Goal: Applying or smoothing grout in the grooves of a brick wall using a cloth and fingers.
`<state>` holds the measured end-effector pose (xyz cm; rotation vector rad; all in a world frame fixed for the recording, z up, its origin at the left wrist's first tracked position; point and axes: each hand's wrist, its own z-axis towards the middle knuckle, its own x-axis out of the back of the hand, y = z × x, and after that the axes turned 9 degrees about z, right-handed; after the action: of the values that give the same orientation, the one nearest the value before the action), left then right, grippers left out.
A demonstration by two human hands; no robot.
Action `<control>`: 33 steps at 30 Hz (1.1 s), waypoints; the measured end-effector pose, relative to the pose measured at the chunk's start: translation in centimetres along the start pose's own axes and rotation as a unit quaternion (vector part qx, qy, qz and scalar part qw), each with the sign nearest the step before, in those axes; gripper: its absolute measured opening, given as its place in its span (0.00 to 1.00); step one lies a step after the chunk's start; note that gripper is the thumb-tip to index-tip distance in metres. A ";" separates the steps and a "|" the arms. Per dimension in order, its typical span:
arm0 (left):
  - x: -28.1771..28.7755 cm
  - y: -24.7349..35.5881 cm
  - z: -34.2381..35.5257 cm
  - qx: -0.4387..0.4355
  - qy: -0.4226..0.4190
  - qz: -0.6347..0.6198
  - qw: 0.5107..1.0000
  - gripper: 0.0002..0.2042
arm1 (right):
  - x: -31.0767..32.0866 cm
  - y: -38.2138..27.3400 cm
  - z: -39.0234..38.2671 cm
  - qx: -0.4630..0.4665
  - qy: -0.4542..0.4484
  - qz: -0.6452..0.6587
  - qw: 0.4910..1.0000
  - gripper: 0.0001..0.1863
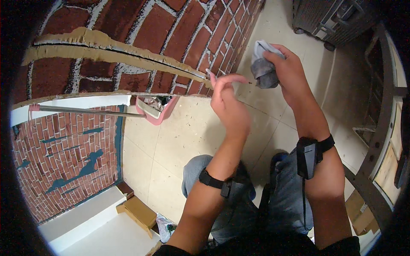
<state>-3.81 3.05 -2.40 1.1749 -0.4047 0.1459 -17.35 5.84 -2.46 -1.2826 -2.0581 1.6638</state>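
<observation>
My right hand (291,73) is closed round a bunched grey cloth (265,73), pale at the top and darker below, held above the floor. To its left is my left hand (230,104), with its fingers bent and apart and nothing visible in them. One fingertip of that hand reaches the edge of a red brick-patterned panel (171,30); whether it touches cannot be made out. A long dark gap (128,54) runs across the panel and ends near that fingertip. Uneven tan strips (81,36) border the gap on both sides.
A pink dustpan (156,112) holding rubbish stands on the tiled floor (175,141), with a metal pole (89,110) beside it. At the far right is a dark wheeled suitcase (329,21). A cardboard box (139,213) lies at lower left; a dark metal frame (386,128) curves along the right.
</observation>
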 end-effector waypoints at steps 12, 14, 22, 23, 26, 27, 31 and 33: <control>-0.7 0.6 -0.1 -0.002 0.021 -0.029 0.999 0.16 | 0.0 -0.3 -0.1 -0.011 0.007 0.007 1.000 0.15; -0.7 0.5 -0.1 0.001 0.022 -0.032 0.999 0.16 | 0.1 -0.3 0.0 -0.010 0.006 0.004 1.000 0.15; -0.6 0.6 0.0 0.015 0.032 0.007 0.999 0.17 | 0.5 -0.4 -0.1 -0.010 0.001 0.014 1.000 0.16; -0.7 0.6 0.0 0.015 0.032 0.007 0.999 0.17 | 0.5 -0.5 -0.1 -0.010 0.001 0.014 1.000 0.16; -0.7 0.2 0.0 0.084 0.047 -0.046 0.994 0.17 | 0.5 -0.7 -0.1 -0.014 -0.001 0.017 1.000 0.15; -0.5 -0.4 0.2 0.059 0.037 -0.029 0.997 0.16 | 0.4 -0.8 -0.2 -0.014 0.004 0.021 1.000 0.15; -1.0 0.2 0.1 0.055 0.072 -0.001 0.996 0.15 | 0.6 -0.8 -0.2 -0.017 0.000 0.034 0.999 0.15; -1.1 0.2 -0.6 0.022 0.041 0.003 0.999 0.15 | 0.6 -0.9 -0.2 -0.018 0.002 0.033 0.999 0.15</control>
<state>-4.77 3.74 -2.86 1.2058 -0.3346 0.2089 -18.06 6.40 -1.80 -1.3770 -2.0751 1.6575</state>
